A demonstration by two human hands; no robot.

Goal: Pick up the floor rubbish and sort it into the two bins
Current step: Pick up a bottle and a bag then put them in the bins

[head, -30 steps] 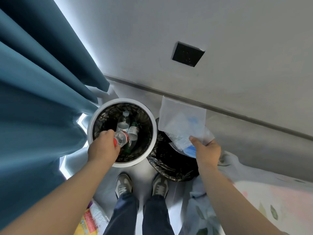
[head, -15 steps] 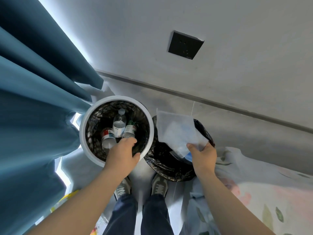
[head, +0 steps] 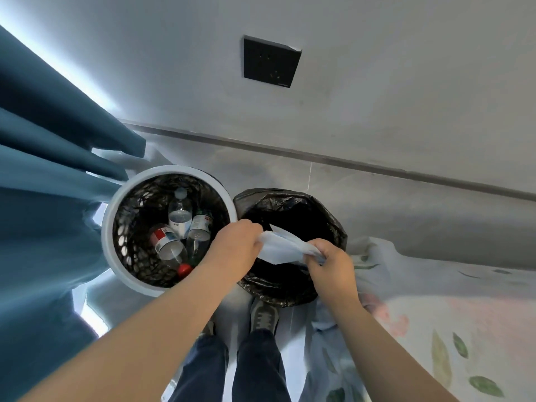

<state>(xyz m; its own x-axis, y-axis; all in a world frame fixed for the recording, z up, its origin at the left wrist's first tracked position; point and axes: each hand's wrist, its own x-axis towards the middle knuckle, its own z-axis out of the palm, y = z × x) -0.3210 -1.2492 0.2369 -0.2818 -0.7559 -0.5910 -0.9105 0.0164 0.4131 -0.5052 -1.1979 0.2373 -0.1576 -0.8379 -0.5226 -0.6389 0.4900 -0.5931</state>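
Over the black-bagged bin (head: 290,195): left hand (head: 235,248) and right hand (head: 327,262) each pinch one end of a crumpled white wrapper (head: 281,248), fingers curled on it.
Wrapper position: above that bin's mouth, not yet inside.
Left neighbour: white-rimmed bin (head: 108,224), just beside it, holding three bottles (head: 179,219).
Step in hand: apparently scrunching the wrapper for disposal.
Next move: both grips release over the black mouth.

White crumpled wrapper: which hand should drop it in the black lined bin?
Right: right hand pinches the white crumpled wrapper over the black lined bin; left hand is by the white round bin.
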